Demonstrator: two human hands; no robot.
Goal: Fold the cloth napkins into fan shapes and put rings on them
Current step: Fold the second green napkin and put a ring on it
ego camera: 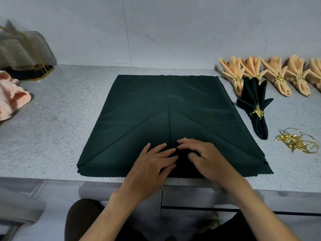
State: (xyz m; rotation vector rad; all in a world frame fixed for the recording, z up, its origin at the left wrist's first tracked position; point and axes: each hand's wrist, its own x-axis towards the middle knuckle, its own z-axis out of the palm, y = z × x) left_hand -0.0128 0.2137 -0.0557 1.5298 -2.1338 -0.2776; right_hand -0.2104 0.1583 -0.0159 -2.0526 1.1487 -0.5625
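**A:** Where are your hands right now?

**B:** Low in the frame, at the near edge of the table (52,119). Your left hand (152,164) lies with its fingers straight and spread, pressing on the dark green napkin (166,108). Your right hand (203,157) has its fingers bent, tips on the cloth just beside the left; whether it pinches a fold I cannot tell.

**A:** Which step is this?

**B:** Early folding, I'd judge. The napkin lies flat in the middle of the frame, its two near corners turned in to meet along a centre seam. No pleats yet.

**A:** What does the next move call for?

**B:** Likely you'll gather the cloth at the near edge into pleats, holding both flaps so the seam stays shut.

**A:** And a ring?

**B:** The gold rings (297,140) lie at the right. Beyond them lies a finished green napkin (257,105), then the peach ringed napkins (278,75) at upper right.
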